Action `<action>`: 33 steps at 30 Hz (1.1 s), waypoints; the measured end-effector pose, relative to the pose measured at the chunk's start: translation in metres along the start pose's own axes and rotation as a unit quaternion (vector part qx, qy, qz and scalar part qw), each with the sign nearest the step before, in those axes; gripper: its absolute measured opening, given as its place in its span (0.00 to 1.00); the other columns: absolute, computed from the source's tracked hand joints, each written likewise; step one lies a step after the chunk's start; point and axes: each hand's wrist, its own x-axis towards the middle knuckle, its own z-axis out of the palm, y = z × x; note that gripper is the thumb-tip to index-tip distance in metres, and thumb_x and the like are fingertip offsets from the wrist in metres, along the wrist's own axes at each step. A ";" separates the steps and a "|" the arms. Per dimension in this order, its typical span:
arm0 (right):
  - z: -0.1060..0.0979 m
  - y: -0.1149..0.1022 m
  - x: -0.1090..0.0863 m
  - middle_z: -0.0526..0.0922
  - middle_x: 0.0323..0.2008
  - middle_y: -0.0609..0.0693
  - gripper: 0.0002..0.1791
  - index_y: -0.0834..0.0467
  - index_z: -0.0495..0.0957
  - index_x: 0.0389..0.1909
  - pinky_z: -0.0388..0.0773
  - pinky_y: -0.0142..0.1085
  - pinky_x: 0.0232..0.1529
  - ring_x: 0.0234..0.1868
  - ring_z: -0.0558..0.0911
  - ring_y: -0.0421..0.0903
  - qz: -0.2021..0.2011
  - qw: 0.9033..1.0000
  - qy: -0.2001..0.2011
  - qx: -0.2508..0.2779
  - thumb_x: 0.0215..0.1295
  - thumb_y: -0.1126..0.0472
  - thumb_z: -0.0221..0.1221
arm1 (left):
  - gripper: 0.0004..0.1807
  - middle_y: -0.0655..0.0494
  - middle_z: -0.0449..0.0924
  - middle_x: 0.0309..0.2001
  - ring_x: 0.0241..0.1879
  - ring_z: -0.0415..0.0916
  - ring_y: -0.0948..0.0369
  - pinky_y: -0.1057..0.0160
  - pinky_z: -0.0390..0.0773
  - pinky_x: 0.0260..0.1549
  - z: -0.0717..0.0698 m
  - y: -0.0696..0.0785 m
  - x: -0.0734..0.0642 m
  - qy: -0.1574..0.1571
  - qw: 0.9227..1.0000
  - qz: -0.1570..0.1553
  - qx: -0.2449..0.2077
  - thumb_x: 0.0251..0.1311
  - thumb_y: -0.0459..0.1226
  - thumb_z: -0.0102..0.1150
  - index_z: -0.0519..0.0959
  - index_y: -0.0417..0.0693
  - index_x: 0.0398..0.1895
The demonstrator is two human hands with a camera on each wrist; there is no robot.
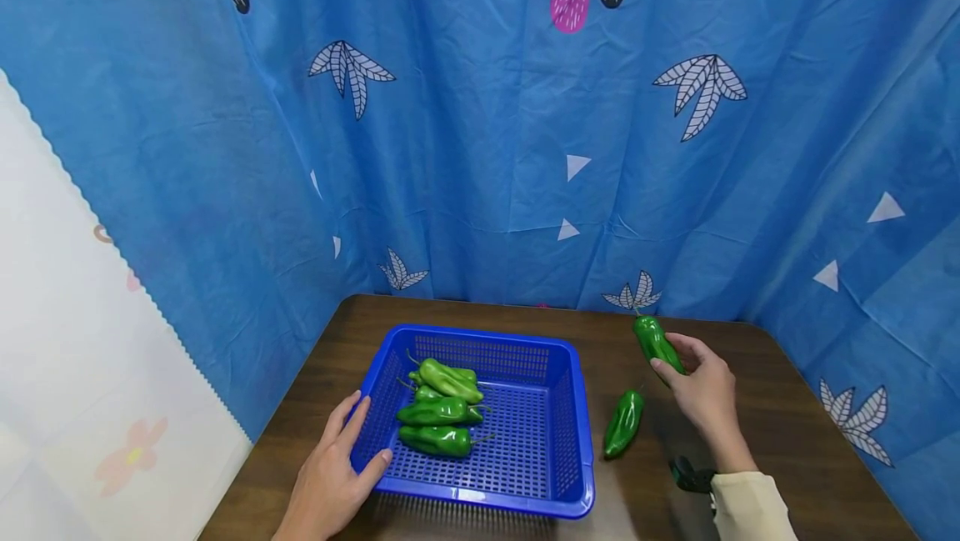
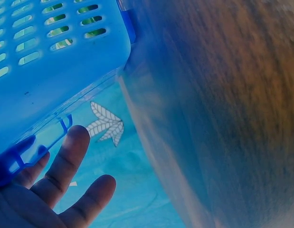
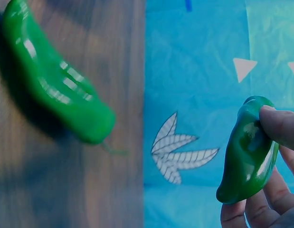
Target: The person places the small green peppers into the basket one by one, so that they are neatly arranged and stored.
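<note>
My right hand (image 1: pixel 701 383) pinches a green pepper (image 1: pixel 652 339) between thumb and fingers, raised over the back right of the table. In the right wrist view the held pepper (image 3: pixel 249 152) hangs tilted against the curtain, with the thumb across its upper end. Another green pepper (image 1: pixel 624 424) lies on the table just left of that hand. My left hand (image 1: pixel 330 474) rests at the left front corner of a blue plastic basket (image 1: pixel 480 493), fingers extended along its rim and thumb near the front edge. Inside the basket's left half lie several green peppers (image 1: pixel 442 412).
The brown wooden table (image 1: pixel 810 441) ends at a blue patterned curtain (image 1: pixel 480 149) behind and to the right. A white cloth (image 1: pixel 82 341) hangs at the left. A dark strap-like device (image 1: pixel 690 474) sits at my right wrist, by the cream sleeve (image 1: pixel 750 508).
</note>
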 end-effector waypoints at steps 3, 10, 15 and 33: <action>0.002 -0.012 0.002 0.83 0.55 0.62 0.28 0.55 0.76 0.64 0.79 0.37 0.40 0.52 0.83 0.59 -0.013 1.000 -0.004 0.007 0.64 0.54 0.68 | 0.43 0.55 0.59 0.76 0.63 0.76 0.47 0.42 0.81 0.46 0.001 0.000 0.000 0.004 1.000 0.004 -0.001 0.59 0.55 0.67 0.66 0.47 0.74; 0.011 -0.044 0.002 0.84 0.55 0.59 0.27 0.52 0.76 0.64 0.76 0.26 0.37 0.51 0.84 0.56 -0.036 0.998 -0.027 0.043 0.64 0.55 0.68 | 0.43 0.54 0.60 0.76 0.63 0.76 0.47 0.42 0.81 0.46 0.000 0.000 0.001 0.008 1.000 0.007 0.000 0.58 0.54 0.68 0.67 0.46 0.74; 0.020 -0.061 0.003 0.85 0.52 0.58 0.27 0.53 0.78 0.62 0.78 0.29 0.39 0.49 0.85 0.54 -0.067 0.996 -0.036 0.049 0.63 0.57 0.69 | 0.43 0.54 0.60 0.76 0.63 0.76 0.46 0.42 0.81 0.45 0.000 0.000 0.000 0.004 1.000 0.003 0.000 0.59 0.56 0.66 0.66 0.47 0.74; 0.055 -0.102 -0.011 0.85 0.53 0.53 0.26 0.52 0.78 0.60 0.82 0.46 0.49 0.51 0.84 0.49 -0.095 0.984 -0.095 0.114 0.60 0.61 0.70 | 0.44 0.54 0.59 0.76 0.60 0.78 0.47 0.45 0.82 0.41 -0.001 0.001 -0.001 -0.005 1.000 -0.005 -0.002 0.60 0.59 0.64 0.66 0.47 0.75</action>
